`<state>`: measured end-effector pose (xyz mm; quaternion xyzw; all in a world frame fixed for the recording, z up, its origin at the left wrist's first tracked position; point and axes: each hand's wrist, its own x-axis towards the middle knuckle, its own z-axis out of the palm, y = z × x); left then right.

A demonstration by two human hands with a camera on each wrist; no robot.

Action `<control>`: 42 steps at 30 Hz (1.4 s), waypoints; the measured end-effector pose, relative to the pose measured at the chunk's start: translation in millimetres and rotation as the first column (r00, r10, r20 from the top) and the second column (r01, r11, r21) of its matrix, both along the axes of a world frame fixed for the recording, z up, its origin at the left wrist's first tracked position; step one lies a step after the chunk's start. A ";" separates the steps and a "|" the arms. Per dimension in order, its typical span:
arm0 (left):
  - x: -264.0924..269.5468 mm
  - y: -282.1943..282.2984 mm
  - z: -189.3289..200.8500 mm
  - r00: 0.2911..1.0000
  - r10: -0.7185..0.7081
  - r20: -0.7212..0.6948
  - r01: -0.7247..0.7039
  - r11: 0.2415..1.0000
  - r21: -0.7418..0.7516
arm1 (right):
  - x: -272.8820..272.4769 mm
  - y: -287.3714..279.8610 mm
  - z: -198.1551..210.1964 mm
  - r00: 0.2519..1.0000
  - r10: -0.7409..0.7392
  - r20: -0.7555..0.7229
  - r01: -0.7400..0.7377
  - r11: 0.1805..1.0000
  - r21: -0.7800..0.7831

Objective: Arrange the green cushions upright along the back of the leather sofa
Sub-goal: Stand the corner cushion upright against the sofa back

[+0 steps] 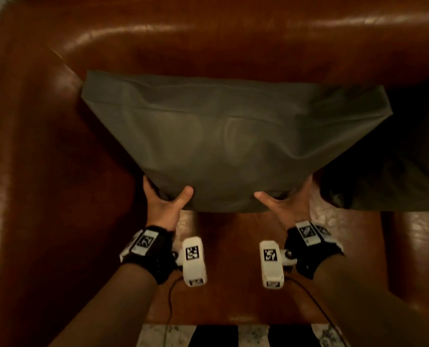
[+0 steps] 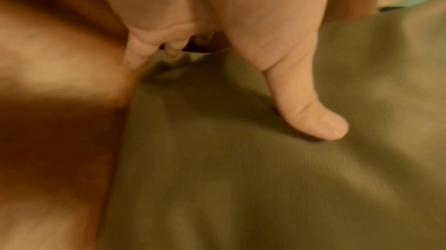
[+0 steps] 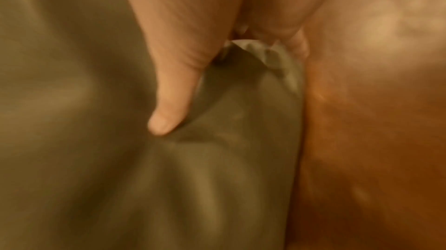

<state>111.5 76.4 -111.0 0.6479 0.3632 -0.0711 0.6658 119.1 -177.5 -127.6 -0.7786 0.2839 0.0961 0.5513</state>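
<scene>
The green cushion (image 1: 223, 136) is being held above the leather sofa (image 1: 45, 171) seat, its near corners being pinched by the left hand (image 1: 163, 204) and right hand (image 1: 286, 204), thumbs on top. Its smooth fabric is being lightly creased.

You've got black wrist straps (image 1: 155, 256) on both bare forearms, each carrying white blocks (image 1: 194, 261) printed with black-and-white square markers. Thin dark cables (image 1: 169, 304) trail back from them. Below, black trouser legs (image 1: 213, 335) show.
</scene>
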 end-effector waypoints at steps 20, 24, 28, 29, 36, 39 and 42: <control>18.5 2.7 26.2 0.984 0.016 0.178 -0.014 1.000 -0.014 | 8.9 14.1 41.9 0.993 -0.074 0.096 0.058 0.986 0.157; 61.9 -3.2 40.8 0.971 -0.023 0.238 0.006 0.997 0.074 | 42.2 23.5 56.9 0.987 -0.027 0.156 0.026 1.000 0.010; 72.5 -2.3 36.8 0.977 -0.051 0.209 0.025 0.992 0.125 | 51.0 20.1 50.7 0.988 0.004 0.156 -0.006 1.000 0.015; 69.0 -0.6 37.0 0.980 -0.056 0.191 0.030 0.990 0.137 | 47.7 14.6 51.0 0.991 0.018 0.136 -0.021 0.999 0.024; 44.0 3.7 55.7 0.990 -0.103 0.095 0.079 0.972 0.223 | 18.9 -6.5 66.7 0.998 0.056 0.007 -0.056 0.992 0.111; 26.8 1.4 66.9 0.996 -0.085 -0.003 0.084 0.972 0.217 | 2.7 -20.5 74.9 0.996 0.057 -0.061 -0.052 0.995 0.090; -1.1 -10.9 74.0 0.975 -0.118 -0.190 0.153 0.972 0.179 | -21.8 -42.6 85.7 0.969 0.112 -0.221 -0.096 0.992 0.079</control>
